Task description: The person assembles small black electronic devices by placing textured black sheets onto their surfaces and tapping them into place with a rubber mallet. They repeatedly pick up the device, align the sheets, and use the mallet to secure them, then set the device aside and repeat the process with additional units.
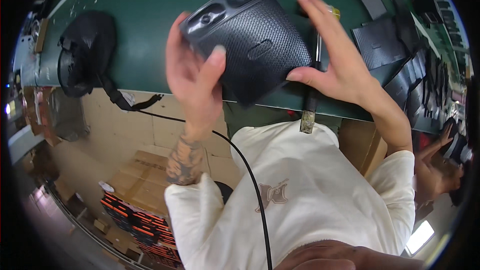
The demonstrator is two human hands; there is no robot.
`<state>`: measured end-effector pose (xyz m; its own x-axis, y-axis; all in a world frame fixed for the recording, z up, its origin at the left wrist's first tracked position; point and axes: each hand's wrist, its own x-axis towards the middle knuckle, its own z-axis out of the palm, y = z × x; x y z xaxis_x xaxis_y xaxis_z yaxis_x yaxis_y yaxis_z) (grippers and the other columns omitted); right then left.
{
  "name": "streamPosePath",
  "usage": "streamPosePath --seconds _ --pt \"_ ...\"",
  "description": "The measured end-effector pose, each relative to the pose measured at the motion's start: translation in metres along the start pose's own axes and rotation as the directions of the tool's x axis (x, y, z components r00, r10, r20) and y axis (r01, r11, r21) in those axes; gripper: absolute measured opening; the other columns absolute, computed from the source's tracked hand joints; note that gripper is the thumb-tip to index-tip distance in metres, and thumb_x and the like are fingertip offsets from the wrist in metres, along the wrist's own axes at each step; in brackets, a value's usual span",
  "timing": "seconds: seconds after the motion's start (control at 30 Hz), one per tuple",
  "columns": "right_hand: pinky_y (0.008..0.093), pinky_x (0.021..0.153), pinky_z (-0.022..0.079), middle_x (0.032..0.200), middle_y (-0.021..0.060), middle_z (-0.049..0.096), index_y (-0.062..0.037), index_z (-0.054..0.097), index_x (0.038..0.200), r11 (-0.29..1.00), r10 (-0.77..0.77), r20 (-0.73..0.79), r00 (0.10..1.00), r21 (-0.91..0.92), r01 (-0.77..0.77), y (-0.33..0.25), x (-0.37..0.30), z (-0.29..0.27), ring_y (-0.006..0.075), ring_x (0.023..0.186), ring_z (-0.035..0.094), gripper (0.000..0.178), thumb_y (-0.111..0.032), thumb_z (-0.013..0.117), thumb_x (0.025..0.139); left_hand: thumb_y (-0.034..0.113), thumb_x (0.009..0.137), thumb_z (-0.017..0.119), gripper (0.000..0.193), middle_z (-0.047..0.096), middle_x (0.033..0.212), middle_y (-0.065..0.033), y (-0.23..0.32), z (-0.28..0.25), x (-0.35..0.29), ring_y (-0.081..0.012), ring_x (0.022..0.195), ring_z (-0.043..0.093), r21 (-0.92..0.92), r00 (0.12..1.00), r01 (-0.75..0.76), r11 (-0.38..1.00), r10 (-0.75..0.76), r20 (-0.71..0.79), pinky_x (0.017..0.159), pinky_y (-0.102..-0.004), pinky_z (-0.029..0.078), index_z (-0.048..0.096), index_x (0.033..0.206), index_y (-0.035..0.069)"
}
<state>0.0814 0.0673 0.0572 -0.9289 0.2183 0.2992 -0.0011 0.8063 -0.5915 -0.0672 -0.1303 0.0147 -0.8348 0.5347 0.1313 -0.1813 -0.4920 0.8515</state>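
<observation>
A black textured pouch (265, 42) with two glossy moulded recesses along its top and a small loop at its upper right corner is tilted over the bench edge. My left hand (197, 77) grips its left side, thumb on the front, with the other fingers partly hidden at the side and behind. At the opposite side, my right hand (335, 55) has its fingers stretched out and apart, the thumb by the pouch's lower right corner. Beneath that hand lies a long tool (312, 99) with a metal shaft, a dark grip and a wrapped end jutting past the edge.
On the green bench (145, 35), a black bag (90, 47) with a strap sits at the left. Black textured pieces (380, 42) lie at the right. A black cable (247, 162) crosses in front of me. Cardboard boxes (137, 177) stand lower left; another person's arm (435, 147) shows far right.
</observation>
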Motion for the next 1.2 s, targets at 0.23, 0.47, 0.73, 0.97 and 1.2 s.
streamPosePath --seconds 0.23,0.47,0.73,0.97,1.2 --pt "0.0432 0.112 0.044 0.152 0.0219 0.051 -0.0075 0.044 0.155 0.956 -0.099 0.014 0.995 0.278 0.091 0.000 0.003 -0.008 0.0373 0.139 0.051 0.081 -0.013 0.081 0.083 -0.002 0.073 0.083 0.109 0.033 0.157 -0.0192 -0.020 0.011 -0.029 -0.0298 0.138 0.044 0.236 0.917 -0.370 0.899 0.394 -0.065 0.118 -0.0462 0.038 0.018 0.160 0.002" --pt "0.0525 0.120 0.033 0.157 0.0184 0.046 -0.0115 0.059 0.145 0.910 -0.392 0.144 0.909 -0.087 0.406 0.006 0.012 -0.024 0.0399 0.145 0.044 0.073 -0.003 0.081 0.075 -0.006 0.068 0.090 0.128 0.027 0.159 -0.0168 -0.014 0.004 -0.039 -0.0293 0.139 0.040 0.496 0.998 0.038 0.867 -0.011 -0.057 0.119 -0.0442 0.035 0.005 0.164 0.003" --pt "0.0405 0.114 0.040 0.150 0.0203 0.048 -0.0121 0.058 0.142 0.894 0.123 -0.311 0.943 0.446 0.031 0.004 0.001 0.012 0.0342 0.140 0.047 0.063 -0.025 0.082 0.086 0.035 0.086 0.084 0.108 0.025 0.167 -0.0145 0.001 0.031 -0.005 -0.0277 0.144 0.039 0.307 0.986 -0.151 0.940 0.121 0.112 0.115 -0.0404 0.038 0.018 0.164 0.000" --pt "0.0359 0.122 0.024 0.161 0.0237 0.026 0.0035 0.016 0.162 0.721 -0.009 0.012 1.000 0.693 -0.002 0.014 0.004 0.004 0.0289 0.150 0.027 0.090 -0.014 0.074 0.096 0.033 0.082 0.087 0.110 0.028 0.166 -0.0143 0.004 0.032 -0.003 -0.0274 0.140 0.045 0.437 0.984 -0.165 0.884 0.114 0.140 0.112 -0.0381 0.041 0.021 0.164 0.002" --pt "0.0376 0.117 0.031 0.156 0.0216 0.034 0.0009 0.027 0.159 0.775 -0.065 0.017 0.998 0.631 0.039 0.020 0.004 0.003 0.0325 0.145 0.035 0.087 -0.019 0.079 0.092 0.036 0.078 0.091 0.117 0.031 0.164 -0.0150 0.005 0.031 -0.004 -0.0268 0.139 0.047 0.473 0.983 -0.168 0.865 0.110 0.148 0.112 -0.0390 0.041 0.019 0.165 0.004"
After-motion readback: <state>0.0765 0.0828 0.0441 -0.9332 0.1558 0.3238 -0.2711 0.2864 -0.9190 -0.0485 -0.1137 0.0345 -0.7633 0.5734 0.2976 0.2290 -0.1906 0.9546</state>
